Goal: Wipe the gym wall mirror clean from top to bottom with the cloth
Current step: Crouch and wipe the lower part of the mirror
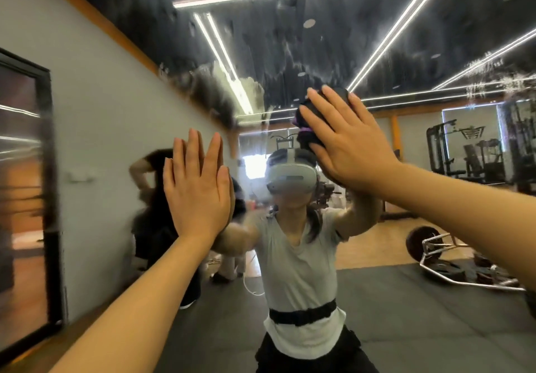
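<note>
The big wall mirror [290, 53] fills most of the frame, streaky and smeared across its upper half, reflecting a gym with ceiling light strips, a dark floor mat, a weight rack at the right and a loaded barbell [435, 259] on the floor. The dark crumpled cloth [307, 129] sits right of centre, pinned against the glass under the right hand [345, 143], fingers straight and spread. The left hand [197, 187] lies flat on the mirror at centre left, holding nothing
</note>
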